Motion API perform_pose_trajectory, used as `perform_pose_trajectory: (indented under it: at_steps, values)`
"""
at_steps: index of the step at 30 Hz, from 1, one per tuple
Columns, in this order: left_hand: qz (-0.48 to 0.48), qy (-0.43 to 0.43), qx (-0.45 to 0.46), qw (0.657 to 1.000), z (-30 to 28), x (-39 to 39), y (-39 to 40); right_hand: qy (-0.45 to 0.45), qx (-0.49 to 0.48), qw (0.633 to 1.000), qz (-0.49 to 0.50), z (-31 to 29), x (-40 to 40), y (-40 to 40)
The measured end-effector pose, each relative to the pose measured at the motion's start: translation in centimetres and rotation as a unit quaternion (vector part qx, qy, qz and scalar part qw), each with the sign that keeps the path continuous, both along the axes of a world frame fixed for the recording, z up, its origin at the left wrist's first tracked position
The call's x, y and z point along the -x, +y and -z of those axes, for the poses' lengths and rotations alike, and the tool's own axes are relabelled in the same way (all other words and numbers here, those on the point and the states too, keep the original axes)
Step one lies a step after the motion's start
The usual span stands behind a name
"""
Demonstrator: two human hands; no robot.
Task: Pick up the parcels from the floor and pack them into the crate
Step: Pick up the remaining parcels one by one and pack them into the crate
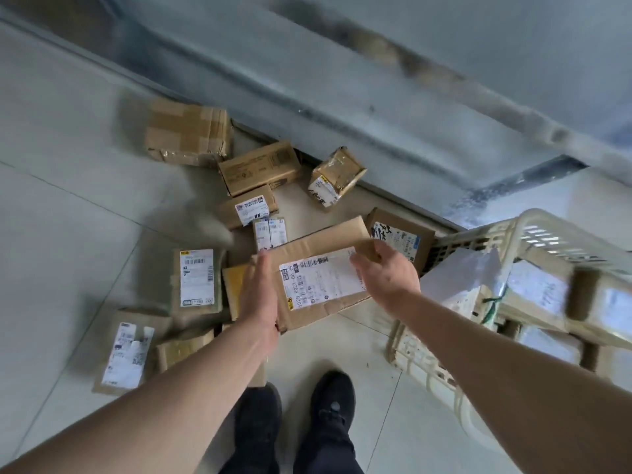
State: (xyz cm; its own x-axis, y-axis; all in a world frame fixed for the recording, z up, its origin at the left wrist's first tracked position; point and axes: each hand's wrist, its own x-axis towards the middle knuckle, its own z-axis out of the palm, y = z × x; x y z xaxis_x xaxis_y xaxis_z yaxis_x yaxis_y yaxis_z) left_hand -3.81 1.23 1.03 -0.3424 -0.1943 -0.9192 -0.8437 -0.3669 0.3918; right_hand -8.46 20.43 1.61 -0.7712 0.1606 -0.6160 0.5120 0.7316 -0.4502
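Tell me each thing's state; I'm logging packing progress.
Flat labelled parcel: lifted, label up, held at both ends.
Left hand: flat against the parcel's left end.
Right hand: gripping its right end.
Crate: partly filled.
Small taped box: on the floor, tilted.

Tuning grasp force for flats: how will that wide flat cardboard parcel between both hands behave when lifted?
The flat parcel is probably light for its span and may flex. Its near edge looks torn, so hard squeezing could crumple it. The left hand and right hand hold opposite ends, which should limit sag.
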Motion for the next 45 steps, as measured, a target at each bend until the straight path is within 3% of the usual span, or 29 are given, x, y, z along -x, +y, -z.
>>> perform_pose_trajectory:
  at_steps: [8,13,18,23,30,35,41,45]
  values:
    - [0.109,0.077,0.065,0.989,-11.4,1.7,0.7,0.051,0.068,0.990,0.113,-11.4,-2.9,1.1]
    - [0.214,0.141,0.075,0.964,-17.7,1.4,3.6,0.072,0.102,0.961,0.248,-17.4,-6.5,3.8]
    - [0.295,0.181,0.086,0.934,-21.6,0.4,9.4,0.098,0.114,0.929,0.339,-21.4,-10.5,9.4]
    - [0.356,0.222,0.041,0.907,-24.0,-1.2,18.1,0.142,0.104,0.909,0.379,-23.8,-14.6,16.5]
    - [0.409,0.204,0.014,0.889,-22.0,-4.9,30.8,0.117,0.084,0.896,0.421,-23.2,-19.6,28.8]
    - [0.442,0.176,0.026,0.879,-21.4,-8.0,40.6,0.093,0.129,0.858,0.488,-22.3,-23.3,38.5]
    - [0.543,0.189,0.063,0.816,-22.3,-9.1,54.0,0.076,0.143,0.794,0.586,-20.0,-27.3,48.6]
    - [0.615,0.231,0.090,0.749,-20.2,-8.7,61.8,0.080,0.153,0.728,0.664,-17.4,-29.3,53.2]
